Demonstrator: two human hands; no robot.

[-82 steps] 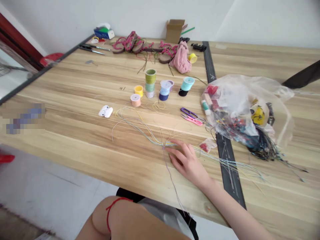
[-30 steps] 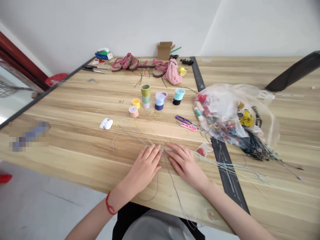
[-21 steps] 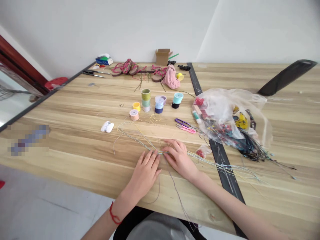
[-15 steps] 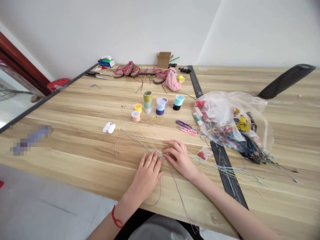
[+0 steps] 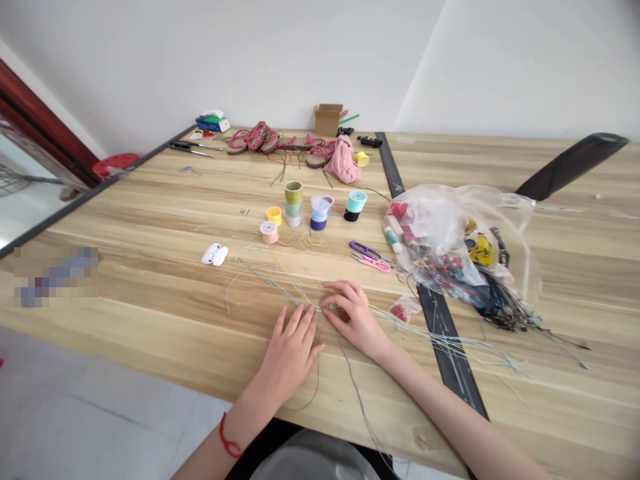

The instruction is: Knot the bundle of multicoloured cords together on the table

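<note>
A bundle of thin pale blue, yellow and grey cords [image 5: 415, 329] lies across the table, looping at its left end and fanning out in loose ends at the right. My left hand [image 5: 291, 350] lies flat on the table with fingers stretched, its fingertips on the bundle's middle. Just to the right, my right hand [image 5: 357, 320] pinches the cords between thumb and forefinger, the other fingers curved above. A grey cord [image 5: 357, 393] trails from between the hands over the table's front edge. The exact crossing of the cords under the fingertips is too small to make out.
Beyond the hands stand several thread spools [image 5: 293, 203]. Purple thread snips [image 5: 365, 250] and pink thread snips [image 5: 373, 261] lie beside a plastic bag [image 5: 450, 220] of cords. A white earbud case [image 5: 215, 254] is at left, a small bag of red beads [image 5: 404, 309] at right.
The whole view has shifted slightly. Both hands stay at the same place on the cords, with only slight finger movement.
</note>
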